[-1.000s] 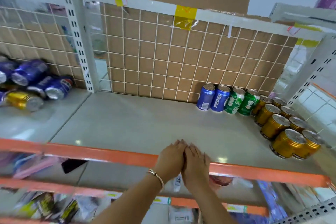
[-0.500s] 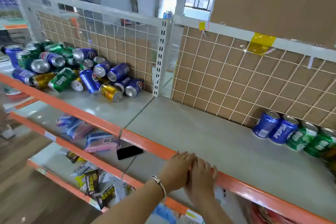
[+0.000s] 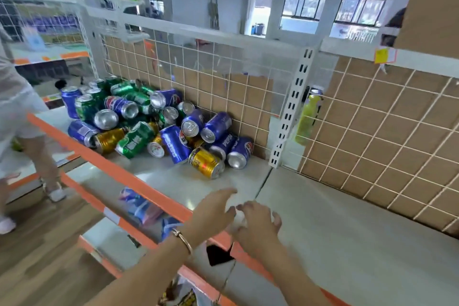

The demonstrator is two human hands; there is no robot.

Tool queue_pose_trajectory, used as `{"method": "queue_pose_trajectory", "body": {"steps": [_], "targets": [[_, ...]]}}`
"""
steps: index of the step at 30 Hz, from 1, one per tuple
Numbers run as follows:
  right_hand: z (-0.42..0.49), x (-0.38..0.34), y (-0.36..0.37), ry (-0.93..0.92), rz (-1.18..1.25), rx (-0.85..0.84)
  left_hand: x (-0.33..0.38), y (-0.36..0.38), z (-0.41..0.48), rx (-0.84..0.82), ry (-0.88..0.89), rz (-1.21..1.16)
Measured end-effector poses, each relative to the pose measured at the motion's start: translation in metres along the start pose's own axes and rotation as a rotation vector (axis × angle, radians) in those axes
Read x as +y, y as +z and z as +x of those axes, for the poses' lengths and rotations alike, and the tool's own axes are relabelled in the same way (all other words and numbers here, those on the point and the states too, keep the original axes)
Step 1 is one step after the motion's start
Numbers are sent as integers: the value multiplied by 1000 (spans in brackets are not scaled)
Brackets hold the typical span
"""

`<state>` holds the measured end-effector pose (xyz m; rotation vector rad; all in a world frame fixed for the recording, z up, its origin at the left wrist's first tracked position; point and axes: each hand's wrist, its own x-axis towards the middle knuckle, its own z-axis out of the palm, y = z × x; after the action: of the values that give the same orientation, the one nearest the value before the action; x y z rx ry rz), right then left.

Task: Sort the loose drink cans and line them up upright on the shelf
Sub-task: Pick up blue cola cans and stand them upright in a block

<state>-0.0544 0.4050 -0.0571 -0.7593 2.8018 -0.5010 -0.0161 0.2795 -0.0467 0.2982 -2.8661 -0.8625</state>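
Both hands are empty over the front edge of the shelf (image 3: 335,226): left hand (image 3: 213,211) and right hand (image 3: 258,227), fingers loosely spread, gripping nothing. Further back-left, the loose cans (image 3: 154,126) lie heaped against the wire grid (image 3: 248,97). The gold can (image 3: 206,163) is nearest. It's probably slick, rolly and dentable, so I'd wrap it round the middle.

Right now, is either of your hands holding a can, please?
No, the left hand and right hand are empty, short of the heap of cans.

Grey shelf (image 3: 335,226), orange front edge, loose cans (image 3: 159,122) heaped at left
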Motion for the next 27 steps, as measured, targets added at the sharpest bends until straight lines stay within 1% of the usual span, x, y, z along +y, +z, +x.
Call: {"method": "queue_pose_trajectory", "body": {"steps": [1, 4, 5, 7, 11, 14, 16, 19, 22, 25, 27], "targets": [[18, -6, -3, 48, 91, -14, -9, -15, 13, 57, -17, -46], [68, -17, -10, 205, 509, 15, -27, -56, 53, 198, -65, -156], [80, -21, -13, 247, 604, 31, -31, -68, 66, 206, -88, -182], [104, -25, -18, 324, 699, 50, -37, -86, 94, 206, -95, -173], [138, -27, -21, 428, 765, 122, -41, -102, 143, 174, -48, -95], [153, -28, -18, 506, 783, 107, -42, -96, 177, 120, -35, 7], [161, -27, -14, 547, 807, 111, -44, -87, 196, 75, -38, 147], [172, -24, -13, 552, 776, 134, -46, -74, 213, 37, -82, 360], [181, -25, -17, 557, 813, 149, -45, -67, 217, 76, -96, 506], [190, -25, -16, 546, 814, 165, -42, -66, 221, 99, -145, 509], [193, -20, -16, 558, 830, 190, -42, -65, 226, 79, -200, 384]]}}
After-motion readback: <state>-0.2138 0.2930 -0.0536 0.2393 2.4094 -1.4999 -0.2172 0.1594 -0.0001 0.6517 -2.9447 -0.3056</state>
